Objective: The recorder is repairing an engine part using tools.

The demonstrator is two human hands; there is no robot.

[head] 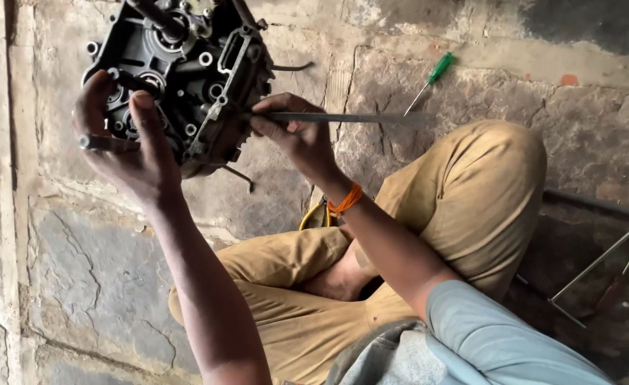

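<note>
A dark, greasy engine casing [186, 64] with round bores and bolt holes is held up above a stone floor. My left hand [125, 139] grips its left side, thumb pressed on the face and fingers around a shaft end. My right hand [296, 135] holds a long thin flat metal blade [343, 117], its tip laid against the casing's right edge. An orange band circles the right wrist.
A green-handled screwdriver [432, 77] lies on the stone floor [86, 278] beyond the blade. My crossed legs in tan trousers [471, 192] fill the middle. Thin metal rods [599, 260] lie at the right. A yellow cord [313, 214] shows by the knee.
</note>
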